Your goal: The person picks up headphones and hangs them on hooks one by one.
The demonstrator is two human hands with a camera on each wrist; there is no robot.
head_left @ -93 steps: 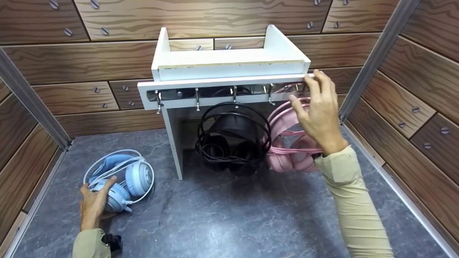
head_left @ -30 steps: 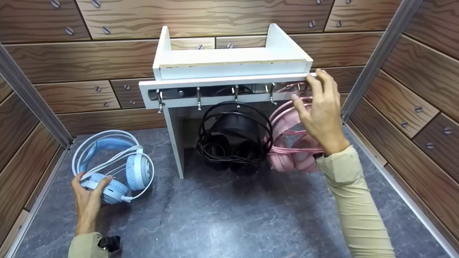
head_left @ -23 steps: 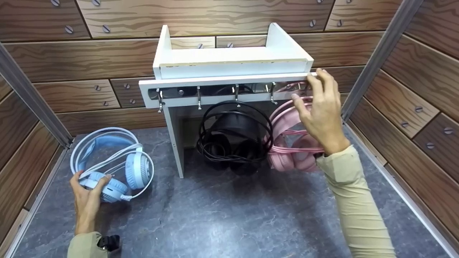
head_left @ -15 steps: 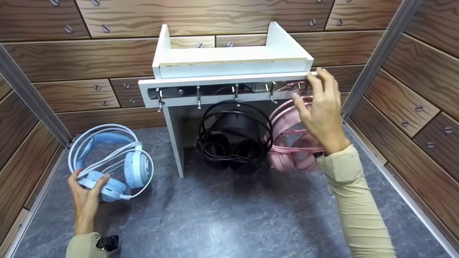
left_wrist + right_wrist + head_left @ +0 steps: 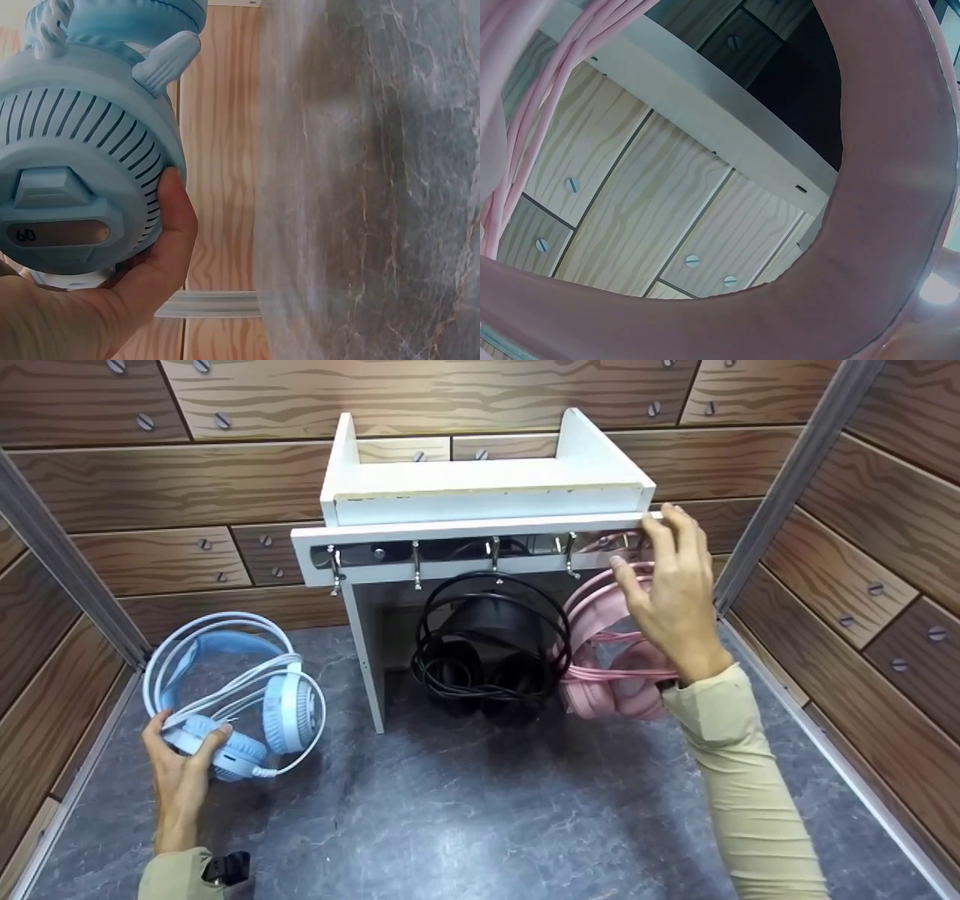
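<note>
My left hand [image 5: 178,784] grips one ear cup of light blue headphones [image 5: 286,712], its thumb on the cup's edge. The headband stands up beyond the hand, with a white cable looped across it. In the left wrist view the thumb presses beside the slotted face of the blue ear cup [image 5: 82,120]. My right hand [image 5: 675,596] holds the right end of a white hook rail [image 5: 450,531], fingers over its top edge and thumb at its front. Pink headphones [image 5: 589,697] hang below that hand; their pink headband [image 5: 892,187] fills much of the right wrist view.
Black headphones [image 5: 487,619] with coiled cable hang from the rail's middle hook [image 5: 495,556]. The rail fronts a white shelf unit [image 5: 465,474] standing on the grey marbled floor [image 5: 450,810]. Wood-patterned walls [image 5: 187,487] with metal corner strips close in the back and sides.
My left hand has raised the blue headphones, which lay low and folded over; their headband now stands higher and rounder. My right hand stays on the rail.
</note>
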